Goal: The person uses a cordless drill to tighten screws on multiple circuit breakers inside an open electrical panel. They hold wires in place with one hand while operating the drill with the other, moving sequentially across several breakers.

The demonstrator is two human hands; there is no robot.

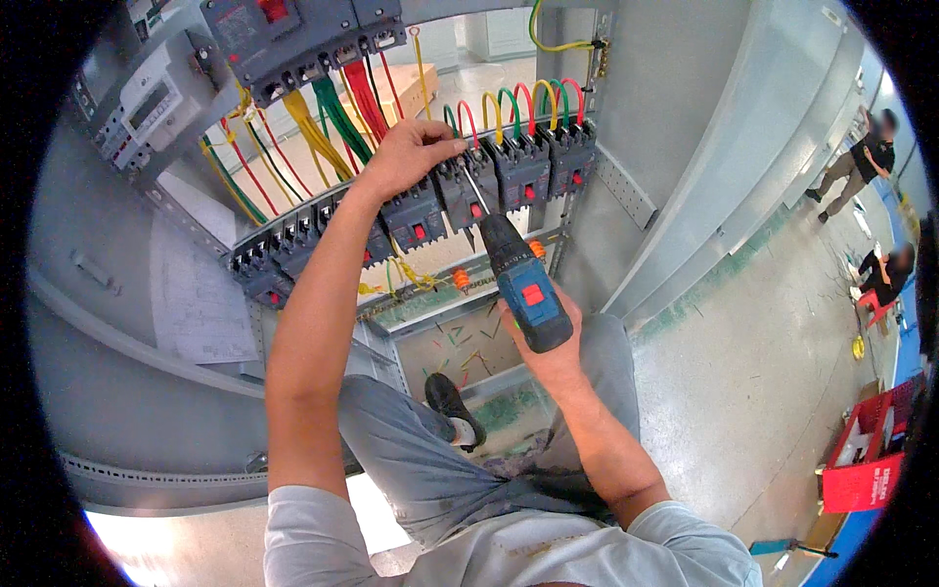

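My right hand (556,364) grips a blue and black cordless drill (526,289) by its handle. Its long thin bit (474,186) reaches up to the top terminals of a dark grey circuit breaker (468,203) with a red switch. Right by that bit tip, my left hand (409,157) pinches with thumb and forefinger. Whatever lies between those fingertips is too small to make out. Short looped wires (518,103) in yellow, green and red rise from the breakers to the right.
A larger breaker (293,44) sits above, with bundled wires (342,112) below it. Grey cabinet walls (665,98) stand on both sides. Wire scraps (469,347) litter the cabinet base near my shoe (450,403). Two people and a red bin (861,470) are at far right.
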